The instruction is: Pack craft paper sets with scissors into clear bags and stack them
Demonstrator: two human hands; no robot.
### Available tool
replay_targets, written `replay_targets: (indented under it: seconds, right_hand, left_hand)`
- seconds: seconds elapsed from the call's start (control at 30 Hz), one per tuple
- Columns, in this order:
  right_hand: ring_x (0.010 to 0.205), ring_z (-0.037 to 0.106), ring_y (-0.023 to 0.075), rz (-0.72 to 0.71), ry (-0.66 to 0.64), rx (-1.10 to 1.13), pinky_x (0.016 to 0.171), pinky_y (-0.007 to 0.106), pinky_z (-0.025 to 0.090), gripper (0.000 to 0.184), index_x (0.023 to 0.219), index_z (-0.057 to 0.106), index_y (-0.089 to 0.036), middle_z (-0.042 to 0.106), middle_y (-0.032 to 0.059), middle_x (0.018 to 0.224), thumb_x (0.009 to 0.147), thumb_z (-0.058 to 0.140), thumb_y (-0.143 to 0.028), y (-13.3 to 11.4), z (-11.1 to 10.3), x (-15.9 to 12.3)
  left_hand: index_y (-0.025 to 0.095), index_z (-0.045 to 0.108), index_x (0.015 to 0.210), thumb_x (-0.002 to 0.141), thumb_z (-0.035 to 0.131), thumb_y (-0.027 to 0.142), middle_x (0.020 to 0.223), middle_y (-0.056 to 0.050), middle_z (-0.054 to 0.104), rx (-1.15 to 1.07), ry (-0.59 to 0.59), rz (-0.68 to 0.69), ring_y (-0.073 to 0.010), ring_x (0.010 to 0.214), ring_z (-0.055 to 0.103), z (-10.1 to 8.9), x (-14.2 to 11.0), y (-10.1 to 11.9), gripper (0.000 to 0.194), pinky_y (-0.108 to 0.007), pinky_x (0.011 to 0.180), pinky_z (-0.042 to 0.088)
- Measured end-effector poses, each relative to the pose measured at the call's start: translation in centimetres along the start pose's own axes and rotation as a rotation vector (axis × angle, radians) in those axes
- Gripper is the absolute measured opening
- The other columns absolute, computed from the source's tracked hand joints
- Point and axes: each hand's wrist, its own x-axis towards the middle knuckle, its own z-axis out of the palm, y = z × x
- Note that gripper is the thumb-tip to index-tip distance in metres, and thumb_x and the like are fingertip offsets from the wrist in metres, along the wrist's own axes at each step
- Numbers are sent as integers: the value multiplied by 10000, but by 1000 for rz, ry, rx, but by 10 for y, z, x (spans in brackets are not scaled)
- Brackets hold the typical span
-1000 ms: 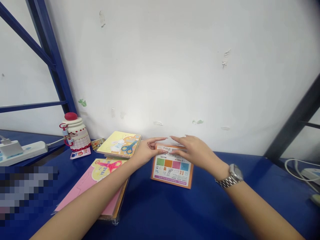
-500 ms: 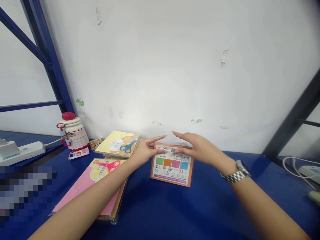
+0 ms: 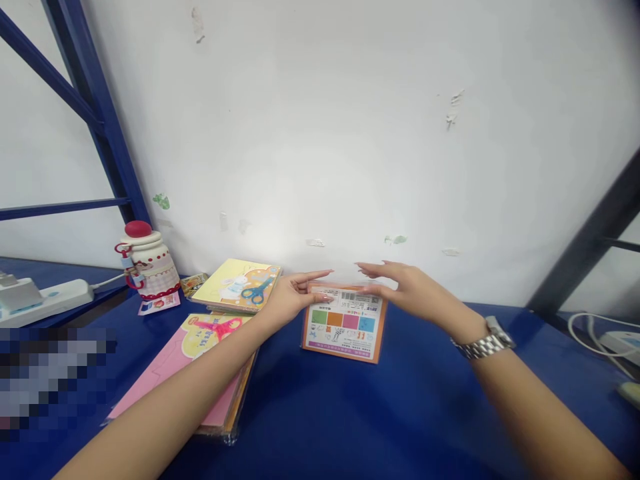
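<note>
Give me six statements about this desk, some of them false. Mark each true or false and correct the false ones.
1. The left hand and the right hand are both at the top edge of the orange-bordered packet. True.
2. The metal-link watch is on the left wrist. False: it is on the right wrist.
3. The packet shows green, orange, pink and blue squares. True.
4. The white bottle has a blue cap. False: its cap is red.
5. The yellow pack shows blue scissors. True.
6. The pink pack lies to the right of the packet. False: it lies to the left.
</note>
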Motion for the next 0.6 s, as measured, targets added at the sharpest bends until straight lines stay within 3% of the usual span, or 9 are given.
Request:
replay_targets:
  seconds: [0.1,0.2,0.37,0.5,0.6]
  right_hand:
    - [1061,595,262,-64,-13,-10,1015,475,377,610,1376,417,-214,635,82,1208,850,537,-499,-10,11,5]
    - [1016,622,238,-99,-32,-28,1098,491,247,574,1360,442,-198,663,82,1165,861,545,-464,-15,18,8]
    - [928,658,226,-58,-23,-50,1059,496,312,359,1158,640,-180,708,69,1074,947,407,-355,-5,7,4]
    - [961,646,241,-30,-4,-53,1032,517,337,346,1064,691,-244,702,17,1093,954,382,-356,5,-8,-1]
    - [1012,621,269,-15,1,-38,982,510,392,363,1135,656,-224,693,48,1111,934,414,-406,4,-12,-3]
  left_hand:
    - [236,589,1206,655,771,261,858,-5,751,1,-31,1,-180,787,684,1,-2,4,581,-299,728,547]
    - [242,577,1217,648,772,234,849,7,752,6,-68,-1,-175,786,683,1,-3,8,602,-296,733,549]
    - [270,578,1215,658,764,212,914,10,747,12,-100,-4,-173,832,682,1,-2,8,590,-295,771,545]
    - [279,579,1213,674,754,229,934,12,743,12,-83,-6,-179,841,685,0,-1,5,569,-304,774,548]
    - [270,580,1213,671,757,243,953,4,739,12,-71,-11,-192,869,682,0,-2,5,571,-317,784,548]
